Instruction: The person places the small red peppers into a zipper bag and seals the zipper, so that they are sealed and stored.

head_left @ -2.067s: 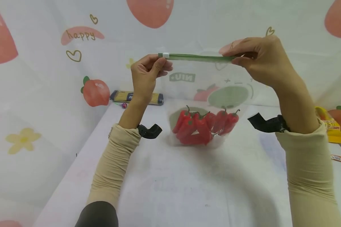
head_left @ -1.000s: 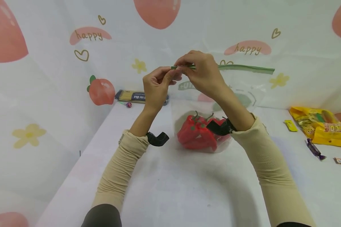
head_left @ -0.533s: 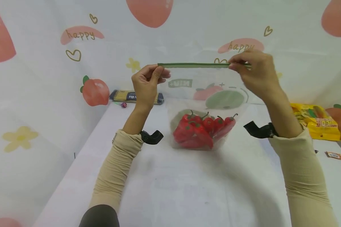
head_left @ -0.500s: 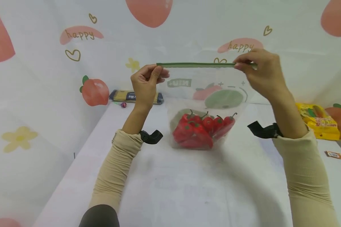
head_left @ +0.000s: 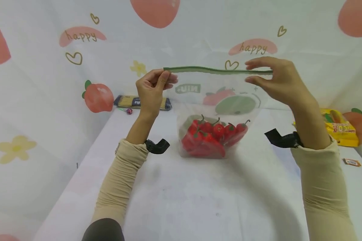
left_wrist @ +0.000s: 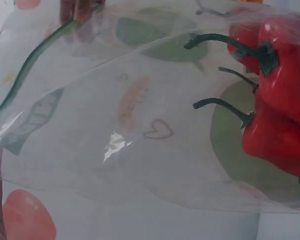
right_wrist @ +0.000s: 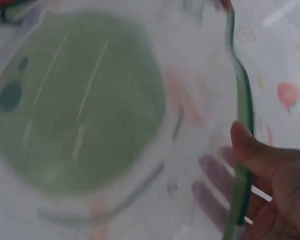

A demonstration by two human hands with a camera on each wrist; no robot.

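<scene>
A clear zip bag [head_left: 188, 103] with a green strip [head_left: 211, 70] along its top edge hangs upright over the white table. Several red peppers [head_left: 218, 130] with dark green stems lie in its bottom. My left hand [head_left: 152, 87] pinches the strip's left end between thumb and fingers. Around the right end is my right hand [head_left: 279, 78], its thumb and fingers spread apart on either side of the strip. In the right wrist view, a pale piece [right_wrist: 239, 231] sits low on the strip beside the palm. The left wrist view shows the peppers [left_wrist: 285, 100] close up through the film.
At the back left of the table [head_left: 181, 201] lie a pasta pack [head_left: 128, 101] and a lollipop [head_left: 129, 111]. A yellow snack bag [head_left: 342, 130] stands at the back right, partly behind the right forearm, with a small wrapped candy [head_left: 352, 162] in front of it.
My right hand went left to the strip's left end, then travelled right along the strip to its right end. Its thumb and fingers have since parted. The left hand kept its pinch.
</scene>
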